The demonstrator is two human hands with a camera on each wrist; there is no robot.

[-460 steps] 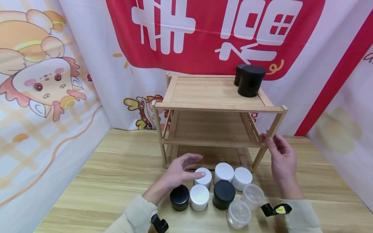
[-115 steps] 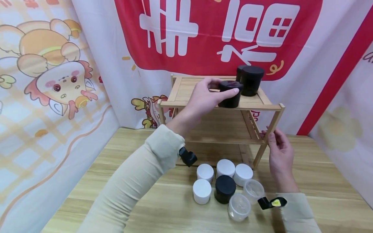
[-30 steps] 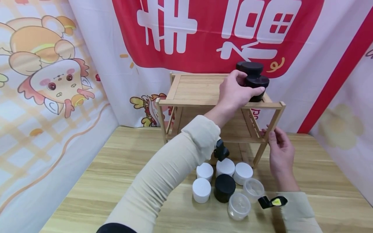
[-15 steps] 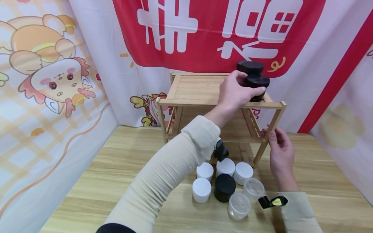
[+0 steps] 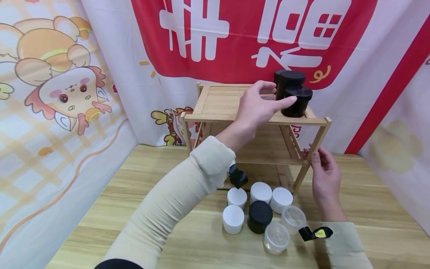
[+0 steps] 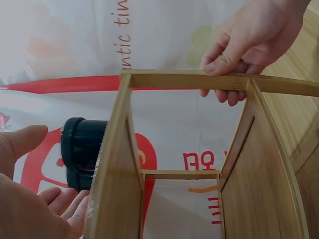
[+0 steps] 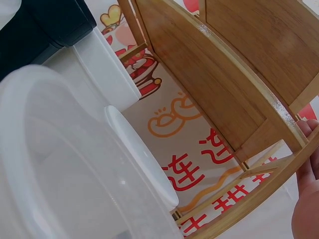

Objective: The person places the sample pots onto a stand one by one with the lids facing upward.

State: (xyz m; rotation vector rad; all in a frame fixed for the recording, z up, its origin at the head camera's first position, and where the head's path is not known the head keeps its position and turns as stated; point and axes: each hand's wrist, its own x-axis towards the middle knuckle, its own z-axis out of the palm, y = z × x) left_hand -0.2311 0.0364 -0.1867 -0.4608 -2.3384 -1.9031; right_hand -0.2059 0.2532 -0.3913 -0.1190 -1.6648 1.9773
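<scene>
My left hand (image 5: 256, 106) is beside a short black jar (image 5: 297, 102) at the right front corner of the shelf's top board. Its thumb overlaps the jar in the head view, but the left wrist view shows a gap between the fingers (image 6: 65, 201) and the black jars (image 6: 82, 142). A taller black jar (image 5: 292, 77) stands right behind, with another black jar (image 5: 278, 76) mostly hidden. My right hand (image 5: 326, 179) grips the wooden shelf (image 5: 235, 119) at its front right post, thumb in front and fingers curled behind, level with the middle board.
On the wooden table (image 5: 144, 194) before the shelf stand several white jars (image 5: 233, 216), a black jar (image 5: 260, 216) and two clear jars (image 5: 276, 236), close together. A printed cloth (image 5: 215, 67) hangs behind the shelf, with more cloth at both sides.
My left hand carried the short black jar from the table onto the top board, beside the others. Since half a second ago it let go and drew left. The right hand stayed on the post.
</scene>
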